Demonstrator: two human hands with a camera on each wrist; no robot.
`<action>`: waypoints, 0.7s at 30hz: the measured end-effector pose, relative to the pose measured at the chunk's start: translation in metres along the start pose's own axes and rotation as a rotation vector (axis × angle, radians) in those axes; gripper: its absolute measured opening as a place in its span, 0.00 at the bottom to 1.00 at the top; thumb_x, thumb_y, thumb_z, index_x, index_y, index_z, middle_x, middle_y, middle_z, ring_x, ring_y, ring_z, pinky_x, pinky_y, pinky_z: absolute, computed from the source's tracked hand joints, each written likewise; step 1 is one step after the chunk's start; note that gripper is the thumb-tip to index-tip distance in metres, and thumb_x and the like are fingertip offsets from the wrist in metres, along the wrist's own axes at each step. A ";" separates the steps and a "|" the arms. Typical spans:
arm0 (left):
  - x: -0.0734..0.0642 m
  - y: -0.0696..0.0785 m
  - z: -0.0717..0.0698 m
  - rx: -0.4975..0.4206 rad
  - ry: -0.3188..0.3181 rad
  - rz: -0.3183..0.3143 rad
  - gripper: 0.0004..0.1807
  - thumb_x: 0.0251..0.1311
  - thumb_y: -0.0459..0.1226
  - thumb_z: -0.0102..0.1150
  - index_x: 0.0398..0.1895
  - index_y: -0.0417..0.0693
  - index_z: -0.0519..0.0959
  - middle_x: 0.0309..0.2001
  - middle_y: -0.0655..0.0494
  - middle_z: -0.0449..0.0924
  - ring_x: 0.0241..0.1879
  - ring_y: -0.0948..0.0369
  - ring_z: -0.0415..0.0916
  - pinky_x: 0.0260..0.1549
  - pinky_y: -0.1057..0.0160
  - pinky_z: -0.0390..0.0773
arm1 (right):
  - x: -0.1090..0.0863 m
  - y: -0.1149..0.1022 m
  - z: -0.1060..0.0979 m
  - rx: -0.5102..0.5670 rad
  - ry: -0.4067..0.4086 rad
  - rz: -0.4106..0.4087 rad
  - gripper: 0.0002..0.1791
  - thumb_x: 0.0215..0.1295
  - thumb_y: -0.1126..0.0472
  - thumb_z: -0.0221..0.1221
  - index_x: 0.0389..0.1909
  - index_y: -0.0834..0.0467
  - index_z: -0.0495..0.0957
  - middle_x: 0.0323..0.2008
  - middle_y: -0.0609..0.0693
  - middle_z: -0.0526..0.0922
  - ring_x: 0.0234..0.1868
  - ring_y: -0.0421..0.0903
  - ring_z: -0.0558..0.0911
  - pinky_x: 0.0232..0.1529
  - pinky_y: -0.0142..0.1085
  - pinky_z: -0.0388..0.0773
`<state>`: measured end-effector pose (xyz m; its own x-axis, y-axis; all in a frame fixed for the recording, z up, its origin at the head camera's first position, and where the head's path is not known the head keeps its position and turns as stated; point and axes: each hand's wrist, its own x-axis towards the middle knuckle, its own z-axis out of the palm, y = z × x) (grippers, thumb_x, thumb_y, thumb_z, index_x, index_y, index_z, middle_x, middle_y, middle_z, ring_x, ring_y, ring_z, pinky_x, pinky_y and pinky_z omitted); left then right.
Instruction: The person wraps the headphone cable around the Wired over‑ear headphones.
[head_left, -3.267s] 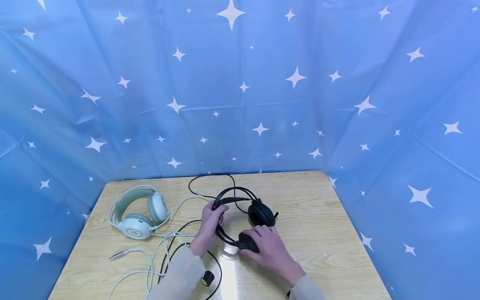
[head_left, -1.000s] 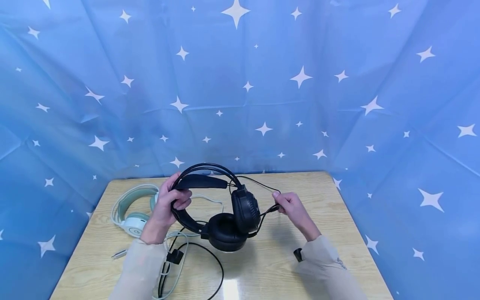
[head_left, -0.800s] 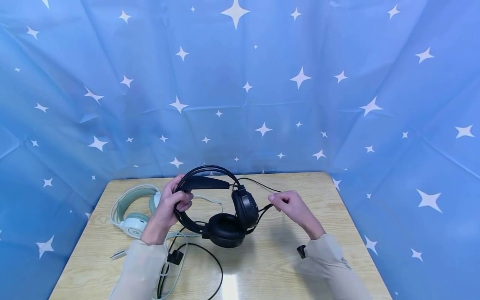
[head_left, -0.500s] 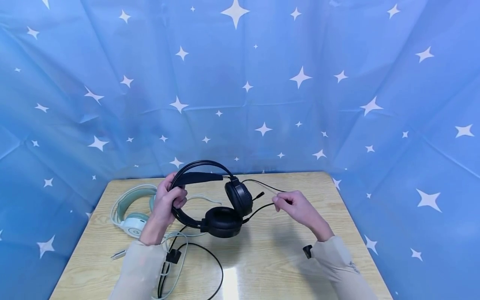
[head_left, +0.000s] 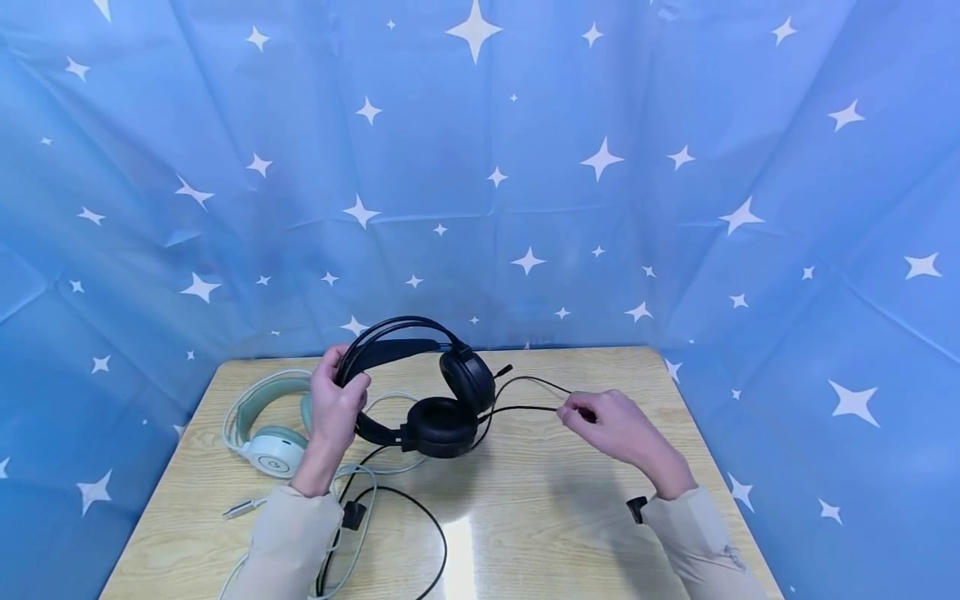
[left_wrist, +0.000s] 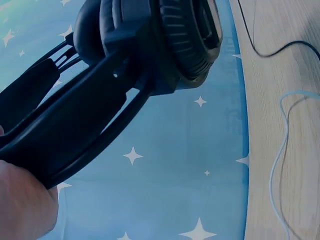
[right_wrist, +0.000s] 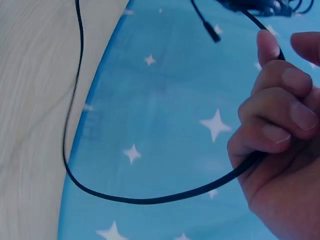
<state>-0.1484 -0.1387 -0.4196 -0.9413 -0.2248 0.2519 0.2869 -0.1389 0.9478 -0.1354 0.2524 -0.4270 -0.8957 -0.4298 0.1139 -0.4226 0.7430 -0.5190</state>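
Two headsets noted: black headset [head_left: 459,379] held up over the counter [head_left: 525,517], white-and-green headset [head_left: 276,454] resting on its left side.
Black headband gripped by the curled fingers of the left hand [head_left: 335,412]; ear cups [head_left: 441,427] turned to the right, microphone [head_left: 504,371] jutting out beside them. Black cable [right_wrist: 150,201] grasped in the fingers of the right hand [head_left: 611,425], well apart from the cups. White-and-green headset partly hidden by the left hand; pale cable [left_wrist: 273,175] and plug [head_left: 243,507] laid out nearby.

Black headphones [head_left: 441,427]: one, centre
White headphones [head_left: 275,452]: one, lower left
Hands [head_left: 335,412] [head_left: 611,429]: two
Silver plug [head_left: 242,508]: one
Table [head_left: 540,517]: one
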 end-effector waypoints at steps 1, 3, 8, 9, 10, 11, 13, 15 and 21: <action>0.000 0.000 -0.001 0.037 0.012 0.018 0.15 0.50 0.19 0.46 0.38 0.40 0.74 0.16 0.60 0.66 0.11 0.66 0.61 0.11 0.71 0.61 | -0.001 0.001 -0.002 -0.022 0.005 0.021 0.12 0.75 0.52 0.57 0.28 0.45 0.79 0.17 0.35 0.68 0.17 0.34 0.64 0.25 0.32 0.64; 0.000 -0.002 -0.003 0.119 0.037 0.057 0.14 0.49 0.20 0.48 0.38 0.39 0.75 0.20 0.59 0.70 0.15 0.65 0.65 0.15 0.70 0.65 | -0.004 0.003 -0.006 -0.062 0.016 0.050 0.12 0.74 0.52 0.58 0.26 0.44 0.78 0.16 0.35 0.67 0.16 0.34 0.64 0.24 0.32 0.63; -0.002 -0.006 -0.005 0.275 0.073 0.161 0.14 0.48 0.21 0.51 0.40 0.36 0.77 0.30 0.54 0.75 0.29 0.60 0.71 0.30 0.67 0.70 | -0.012 0.002 -0.012 -0.047 0.009 0.021 0.08 0.70 0.57 0.60 0.29 0.43 0.81 0.17 0.33 0.69 0.17 0.32 0.65 0.24 0.31 0.64; -0.003 -0.008 -0.004 0.306 0.074 0.184 0.14 0.49 0.22 0.51 0.40 0.36 0.77 0.30 0.53 0.75 0.30 0.60 0.71 0.31 0.67 0.69 | -0.013 0.000 -0.013 -0.016 -0.003 -0.011 0.07 0.69 0.58 0.61 0.30 0.43 0.82 0.18 0.32 0.69 0.17 0.31 0.65 0.23 0.31 0.65; -0.003 -0.009 -0.002 0.335 0.073 0.209 0.14 0.49 0.22 0.52 0.40 0.35 0.77 0.31 0.53 0.76 0.30 0.60 0.71 0.33 0.68 0.69 | -0.014 -0.003 -0.014 0.025 -0.021 -0.047 0.07 0.69 0.59 0.61 0.32 0.44 0.82 0.18 0.32 0.69 0.17 0.31 0.65 0.23 0.30 0.65; -0.004 -0.011 -0.001 0.369 0.074 0.237 0.13 0.49 0.22 0.53 0.40 0.35 0.77 0.31 0.52 0.77 0.31 0.59 0.71 0.34 0.68 0.69 | -0.015 -0.007 -0.015 0.067 -0.041 -0.091 0.07 0.69 0.61 0.60 0.34 0.44 0.83 0.19 0.32 0.69 0.18 0.30 0.65 0.22 0.30 0.66; -0.004 -0.013 0.003 0.437 0.079 0.285 0.13 0.48 0.23 0.55 0.40 0.34 0.78 0.30 0.49 0.79 0.30 0.58 0.72 0.34 0.68 0.69 | -0.016 -0.017 -0.018 0.148 -0.084 -0.182 0.08 0.71 0.63 0.60 0.38 0.45 0.84 0.20 0.32 0.68 0.18 0.29 0.64 0.22 0.28 0.66; -0.006 -0.015 0.007 0.505 0.092 0.315 0.13 0.48 0.25 0.58 0.40 0.35 0.79 0.30 0.46 0.80 0.30 0.55 0.74 0.35 0.65 0.71 | -0.014 -0.028 -0.020 0.192 -0.113 -0.260 0.08 0.72 0.63 0.60 0.41 0.46 0.84 0.20 0.32 0.68 0.19 0.28 0.63 0.21 0.27 0.66; -0.010 -0.015 0.019 0.629 0.084 0.296 0.15 0.53 0.30 0.61 0.47 0.39 0.79 0.34 0.43 0.84 0.34 0.46 0.80 0.38 0.48 0.76 | -0.005 -0.054 -0.020 0.169 -0.092 -0.391 0.09 0.76 0.63 0.58 0.48 0.52 0.85 0.27 0.34 0.76 0.21 0.27 0.65 0.23 0.26 0.69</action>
<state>-0.1466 -0.1164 -0.4328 -0.8152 -0.2445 0.5251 0.3474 0.5190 0.7810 -0.1110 0.2251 -0.3824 -0.6533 -0.7120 0.2573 -0.6922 0.4242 -0.5839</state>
